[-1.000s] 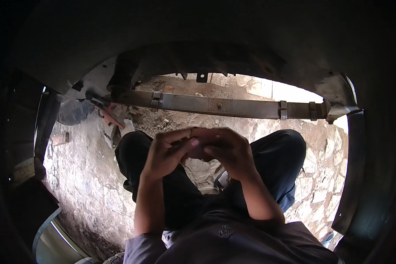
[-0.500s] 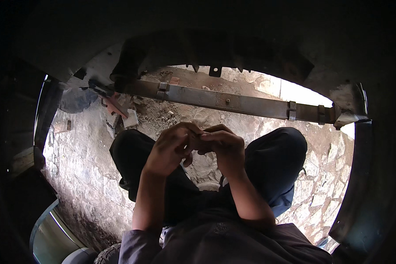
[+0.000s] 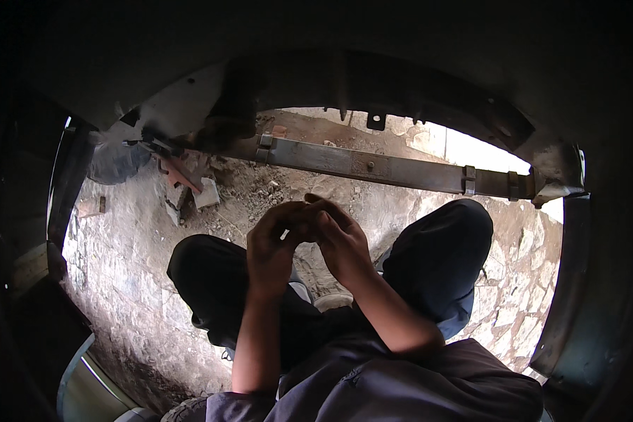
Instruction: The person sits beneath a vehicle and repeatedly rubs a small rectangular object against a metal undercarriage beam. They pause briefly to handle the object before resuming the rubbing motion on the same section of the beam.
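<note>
My left hand (image 3: 271, 246) and my right hand (image 3: 342, 243) meet between my raised knees, above the ground. The left hand's fingers curl inward, leaving a small gap between thumb and palm. Right-hand fingers overlap the left fingertips, with the thumb bent toward them. Both hands are closed against each other; whatever lies between the fingers, if anything, is hidden. Just beyond them a metal leaf spring (image 3: 316, 155) runs across, with clamps (image 3: 468, 180) around it and a bolt head near its middle.
Dark vehicle bodywork (image 3: 373, 77) arches overhead and down both sides. Bricks and a reddish metal piece (image 3: 181, 174) lie at the far left by rubble (image 3: 260, 190). The ground is stone paving (image 3: 513, 281). A pale green panel (image 3: 95, 387) stands at the lower left.
Both hands have shifted slightly and turned, with the right fingers now pointing more upward over the left. My left knee has come nearer, and the view has moved a little.
</note>
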The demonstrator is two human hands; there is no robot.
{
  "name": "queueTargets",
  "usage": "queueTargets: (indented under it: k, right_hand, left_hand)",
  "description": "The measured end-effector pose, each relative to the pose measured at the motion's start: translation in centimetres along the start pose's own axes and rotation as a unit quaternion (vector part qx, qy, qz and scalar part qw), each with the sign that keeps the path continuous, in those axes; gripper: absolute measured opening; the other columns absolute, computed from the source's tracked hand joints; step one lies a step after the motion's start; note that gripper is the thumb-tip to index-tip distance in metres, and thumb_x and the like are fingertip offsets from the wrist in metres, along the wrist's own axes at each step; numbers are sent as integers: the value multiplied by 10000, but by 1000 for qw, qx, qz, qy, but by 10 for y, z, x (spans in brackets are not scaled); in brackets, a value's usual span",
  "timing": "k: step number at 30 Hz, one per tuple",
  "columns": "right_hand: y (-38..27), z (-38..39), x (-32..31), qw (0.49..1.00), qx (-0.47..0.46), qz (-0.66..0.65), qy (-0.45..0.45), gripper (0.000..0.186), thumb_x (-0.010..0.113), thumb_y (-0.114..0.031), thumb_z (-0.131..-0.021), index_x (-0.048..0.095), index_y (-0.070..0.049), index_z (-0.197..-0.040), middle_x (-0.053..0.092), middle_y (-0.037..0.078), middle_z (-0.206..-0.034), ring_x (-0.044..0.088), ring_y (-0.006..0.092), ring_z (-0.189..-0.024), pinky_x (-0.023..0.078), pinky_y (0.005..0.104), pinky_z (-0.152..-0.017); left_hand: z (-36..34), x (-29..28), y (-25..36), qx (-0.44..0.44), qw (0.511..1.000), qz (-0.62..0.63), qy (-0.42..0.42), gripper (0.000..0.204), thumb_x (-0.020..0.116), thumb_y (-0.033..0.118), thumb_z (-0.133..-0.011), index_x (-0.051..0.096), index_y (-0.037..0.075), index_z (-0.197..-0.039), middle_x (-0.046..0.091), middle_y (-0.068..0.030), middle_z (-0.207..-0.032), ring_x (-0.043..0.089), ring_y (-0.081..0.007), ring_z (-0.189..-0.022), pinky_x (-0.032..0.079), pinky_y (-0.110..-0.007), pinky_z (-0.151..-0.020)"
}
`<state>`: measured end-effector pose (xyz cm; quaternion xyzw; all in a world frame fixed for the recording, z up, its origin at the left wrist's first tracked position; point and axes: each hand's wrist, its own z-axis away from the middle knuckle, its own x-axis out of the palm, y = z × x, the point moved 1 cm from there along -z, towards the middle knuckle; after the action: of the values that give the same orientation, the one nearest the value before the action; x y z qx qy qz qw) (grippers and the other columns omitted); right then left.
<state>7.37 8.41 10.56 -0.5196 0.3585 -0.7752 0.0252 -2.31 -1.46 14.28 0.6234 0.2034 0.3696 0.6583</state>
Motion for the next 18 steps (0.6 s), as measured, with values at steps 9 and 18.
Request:
queueTargets:
  k: [9,18]
  right_hand:
    - [-1,1,-32,975,-98,187,71,352,729,-141,-998,642,38,-1288,732,76,-1141,684,134,-1021,534,281,-929]
    - [-19,-20,-59,948,-165,169,212,229,743,-110,-985,694,-9,-1185,744,112,-1034,723,195,-913,571,333,-831]
  left_hand:
    - [5,33,-47,-24,994,103,42,382,759,77,-936,629,-56,-1270,727,-103,-1074,701,-163,-911,574,-294,-770]
    - [-20,59,-109,-36,991,34,123,273,828,134,-905,644,45,-1086,645,-32,-999,615,-120,-963,518,-309,-855]
